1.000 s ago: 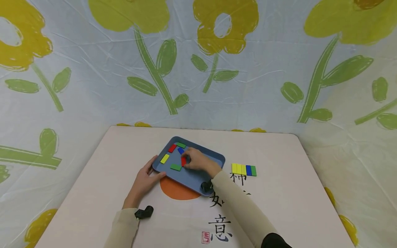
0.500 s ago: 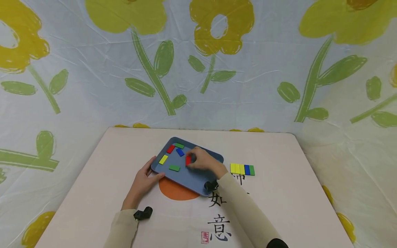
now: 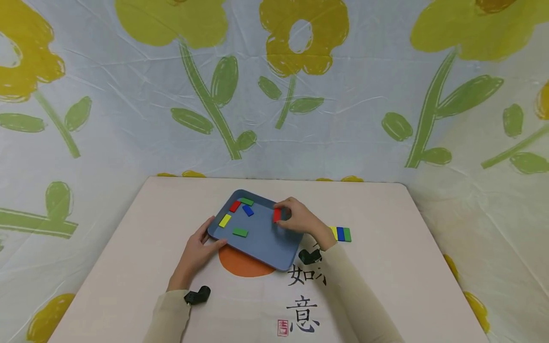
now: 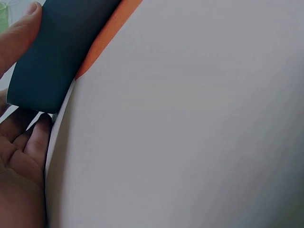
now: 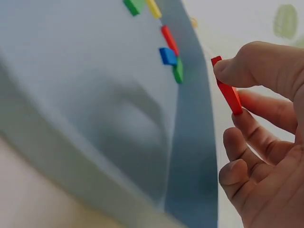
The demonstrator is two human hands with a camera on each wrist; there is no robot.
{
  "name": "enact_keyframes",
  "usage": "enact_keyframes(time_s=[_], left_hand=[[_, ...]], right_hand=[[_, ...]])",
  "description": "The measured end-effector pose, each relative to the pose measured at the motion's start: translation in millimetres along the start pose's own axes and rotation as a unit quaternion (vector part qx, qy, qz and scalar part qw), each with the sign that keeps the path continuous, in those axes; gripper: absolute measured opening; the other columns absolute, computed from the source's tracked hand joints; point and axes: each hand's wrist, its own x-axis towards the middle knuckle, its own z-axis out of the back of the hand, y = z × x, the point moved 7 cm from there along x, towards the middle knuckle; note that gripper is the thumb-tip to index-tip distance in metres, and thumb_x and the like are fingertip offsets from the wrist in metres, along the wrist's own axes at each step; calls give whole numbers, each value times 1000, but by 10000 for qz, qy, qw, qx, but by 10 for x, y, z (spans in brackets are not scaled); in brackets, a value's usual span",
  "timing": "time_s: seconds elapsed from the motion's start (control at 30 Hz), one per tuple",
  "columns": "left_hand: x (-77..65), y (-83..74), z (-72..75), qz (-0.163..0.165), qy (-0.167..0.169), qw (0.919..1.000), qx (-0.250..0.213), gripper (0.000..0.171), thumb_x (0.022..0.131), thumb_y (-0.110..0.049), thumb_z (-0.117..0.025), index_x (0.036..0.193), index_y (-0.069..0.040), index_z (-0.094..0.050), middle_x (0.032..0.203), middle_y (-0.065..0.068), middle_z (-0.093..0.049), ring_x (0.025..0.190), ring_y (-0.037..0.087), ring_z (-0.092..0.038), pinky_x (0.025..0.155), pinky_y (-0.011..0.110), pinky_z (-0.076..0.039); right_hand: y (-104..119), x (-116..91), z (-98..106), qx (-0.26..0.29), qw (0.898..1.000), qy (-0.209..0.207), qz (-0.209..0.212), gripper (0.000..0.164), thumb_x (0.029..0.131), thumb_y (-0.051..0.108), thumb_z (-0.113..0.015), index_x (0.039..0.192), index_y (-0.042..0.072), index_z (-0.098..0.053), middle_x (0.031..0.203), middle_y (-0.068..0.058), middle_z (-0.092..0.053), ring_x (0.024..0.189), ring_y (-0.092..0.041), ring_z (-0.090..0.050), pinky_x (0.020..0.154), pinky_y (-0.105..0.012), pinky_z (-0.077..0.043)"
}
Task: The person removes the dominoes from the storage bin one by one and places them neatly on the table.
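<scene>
In the head view, pinching a red tile (image 3: 277,215) between thumb and fingers of the right hand (image 3: 302,220), above the far right part of a blue-grey tray (image 3: 266,243). Gripping the tray's left corner with the left hand (image 3: 198,252), with the thumb at the near edge. Counting five more tiles in the tray, all toward the left: a second red tile (image 3: 234,206), a far green tile (image 3: 246,202) and a blue tile (image 3: 248,210) close together, then a yellow tile (image 3: 225,220) near the left wall and a near green tile (image 3: 240,232). To the right, on the surface (image 3: 411,267), showing a tight row (image 3: 340,234) in yellow, blue and green, partly hidden by the right hand. Apparently at the carrying step, between pick-up and set-down.

In the left wrist view, holding the tray's corner with thumb above and fingers below, beside an orange print (image 4: 105,40); presumably just steadying.

In the right wrist view, presenting the red tile edge-on, caught between thumb and fingertips, seemingly raised from the tray floor. Calling next, most likely, for a shift right past the rim, then laying flat by the row and releasing gently, without nudging neighbours. Impossible to tell at which end.
</scene>
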Motion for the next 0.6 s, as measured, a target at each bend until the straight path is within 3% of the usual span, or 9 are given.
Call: enact_keyframes(time_s=[0.27,0.43,0.6], left_hand=[[6,21,-13,89,43,9999,-40,93,91,-46,-81,167,-27,-29,173,12,-26,156,37,-35,125,47,-36],[3,17,13,56,15,10000,-21,92,92,-45,-81,167,-28,-30,173,13,-26,156,37,-35,125,46,-36],[21,15,4,44,32,10000,-2,93,92,-44,-81,167,-27,-29,173,13,-26,157,37,-34,124,45,-36]], right_hand=[[-255,-369,340,323,9977,-567,-162,47,90,17,-75,135,3,-67,127,-17,-60,101,-30,-59,73,-32,-52],[-441,-596,497,507,9952,-751,-379,49,91,13,-73,139,3,-64,133,-18,-59,106,-31,-58,75,-34,-52],[-678,-822,623,337,9929,-922,-674,50,91,12,-72,139,2,-63,135,-20,-58,106,-31,-58,78,-35,-52]])
